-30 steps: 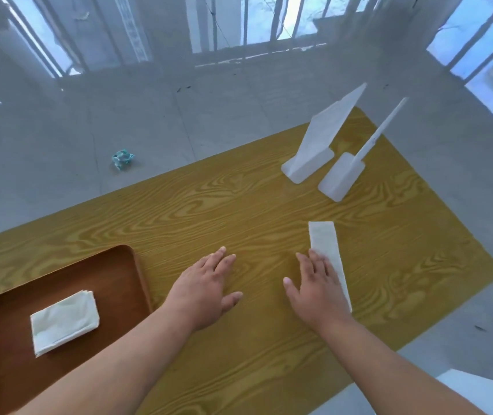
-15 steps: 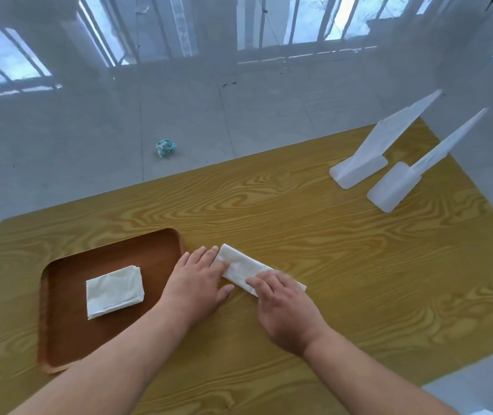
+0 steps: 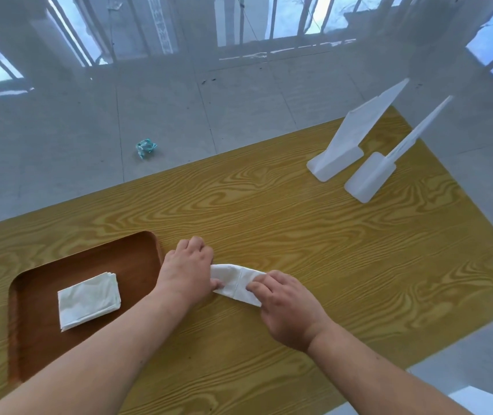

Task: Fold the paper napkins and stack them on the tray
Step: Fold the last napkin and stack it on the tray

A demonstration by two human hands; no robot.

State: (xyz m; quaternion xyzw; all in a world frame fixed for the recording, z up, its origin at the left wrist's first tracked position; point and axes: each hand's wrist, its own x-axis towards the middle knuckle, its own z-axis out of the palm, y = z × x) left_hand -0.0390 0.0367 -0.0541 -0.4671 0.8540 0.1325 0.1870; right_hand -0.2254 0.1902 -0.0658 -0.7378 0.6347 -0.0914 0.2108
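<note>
Folding proceeds at lower centre of the frame: we hold the napkin strip (image 3: 237, 282) on the table (image 3: 299, 235), its long axis running from upper left to lower right. Our left hand (image 3: 189, 269) pins the upper-left end, fingers curled. Our right hand (image 3: 287, 307) pinches the lower-right end, lifted and arched over. The coming move, as we judge it, carries that end leftward onto the pinned end. The tray (image 3: 137, 250), holding 1 folded napkin (image 3: 88, 300), lies just left of our left hand.
</note>
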